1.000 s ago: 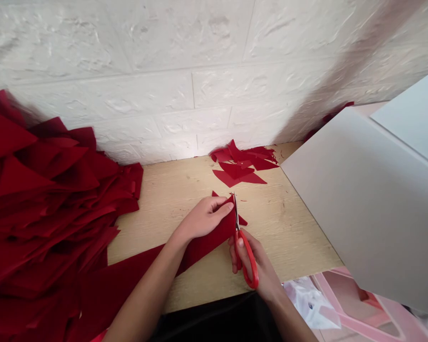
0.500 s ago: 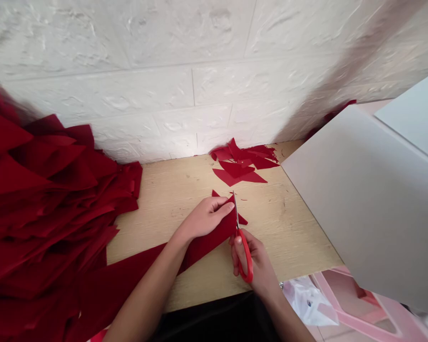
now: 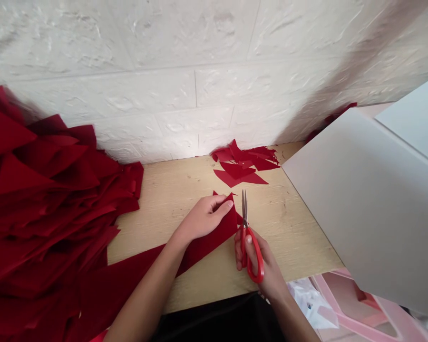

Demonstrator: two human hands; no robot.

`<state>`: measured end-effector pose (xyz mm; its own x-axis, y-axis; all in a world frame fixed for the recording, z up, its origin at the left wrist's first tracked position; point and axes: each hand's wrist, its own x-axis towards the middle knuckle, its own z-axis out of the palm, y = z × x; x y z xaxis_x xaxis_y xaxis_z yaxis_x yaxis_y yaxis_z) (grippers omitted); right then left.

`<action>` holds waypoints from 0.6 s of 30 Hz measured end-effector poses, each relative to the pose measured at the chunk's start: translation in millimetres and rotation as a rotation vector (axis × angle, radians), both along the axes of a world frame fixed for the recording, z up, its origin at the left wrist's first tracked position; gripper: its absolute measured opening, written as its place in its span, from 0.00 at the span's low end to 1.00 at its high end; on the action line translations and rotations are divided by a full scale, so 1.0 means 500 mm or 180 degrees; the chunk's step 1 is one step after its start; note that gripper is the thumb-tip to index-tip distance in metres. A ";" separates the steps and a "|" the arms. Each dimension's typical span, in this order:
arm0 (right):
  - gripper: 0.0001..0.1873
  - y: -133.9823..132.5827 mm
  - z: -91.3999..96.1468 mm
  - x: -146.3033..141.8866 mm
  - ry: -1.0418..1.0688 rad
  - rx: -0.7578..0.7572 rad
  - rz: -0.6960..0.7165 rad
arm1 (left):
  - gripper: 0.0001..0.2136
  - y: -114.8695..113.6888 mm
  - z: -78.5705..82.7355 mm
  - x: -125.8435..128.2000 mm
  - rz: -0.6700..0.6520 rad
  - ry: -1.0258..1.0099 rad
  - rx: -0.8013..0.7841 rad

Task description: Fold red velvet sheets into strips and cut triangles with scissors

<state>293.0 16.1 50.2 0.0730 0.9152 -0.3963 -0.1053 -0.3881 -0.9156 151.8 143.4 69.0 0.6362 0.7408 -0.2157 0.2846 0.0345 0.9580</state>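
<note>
The long dark red felt strip (image 3: 207, 242) lies flat on the light wooden tabletop (image 3: 178, 183). It runs from the lower left of the frame up to a pointed end just below the centre. The left hand (image 3: 203, 218) rests on that end, palm down. Its wrist is bent, its forearm comes in from the bottom edge, and its fingers stretch to the right along the felt. Its grip is closed on the strip's tip, with the fingertips (image 3: 229, 204) lying on top near the cut edge.

Just right of the tip stand the red-handled steel scissors (image 3: 244, 216). The blades are together, point straight up the frame toward the wall, and are clear of the strip's edge. The right hand (image 3: 262, 266) has its grip around the scissors, fingers through the red loops, knuckles to the right and wrist running off toward the bottom edge. A small red felt offcut (image 3: 239, 219) lies between the strip and the blades.

Above them, against the wall, is a loose pile of red felt scraps (image 3: 242, 164). A big heap of red felt pieces (image 3: 50, 199) fills the left side of the frame. The white brick-patterned wall (image 3: 199, 71) takes the top. A pale grey flat board (image 3: 371, 209) slants across the right side and overlaps the tabletop's right edge. Below it, in the lower right corner, are a pink plastic frame (image 3: 349, 306) and a crumpled clear plastic bag (image 3: 306, 299).
</note>
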 end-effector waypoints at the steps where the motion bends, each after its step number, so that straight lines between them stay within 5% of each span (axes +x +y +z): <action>1: 0.28 0.003 0.007 0.011 -0.0182 -0.0012 0.0009 | 0.18 -0.002 0.007 0.001 0.0057 0.0179 0.0251; 6: 0.26 0.033 0.032 0.100 -0.2438 -0.0248 -0.0051 | 0.17 -0.013 0.066 0.013 0.0342 0.1069 0.1831; 10: 0.22 0.055 0.028 0.164 -0.4397 -0.0694 -0.0101 | 0.16 -0.033 0.099 0.038 -0.0024 0.1445 0.2808; 15: 0.20 0.057 0.001 0.186 -0.4965 -0.0204 -0.0214 | 0.12 -0.108 0.046 0.060 -0.0768 0.1492 0.3105; 18: 0.22 0.056 -0.013 0.186 -0.5015 0.0320 -0.0293 | 0.22 -0.160 -0.008 0.047 -0.0768 0.1570 0.3160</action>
<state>386.2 44.1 43.5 0.3905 0.9014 0.1872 0.9185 -0.3677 -0.1453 175.1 63.4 65.2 0.7939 0.5936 0.1321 0.5349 -0.7850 0.3126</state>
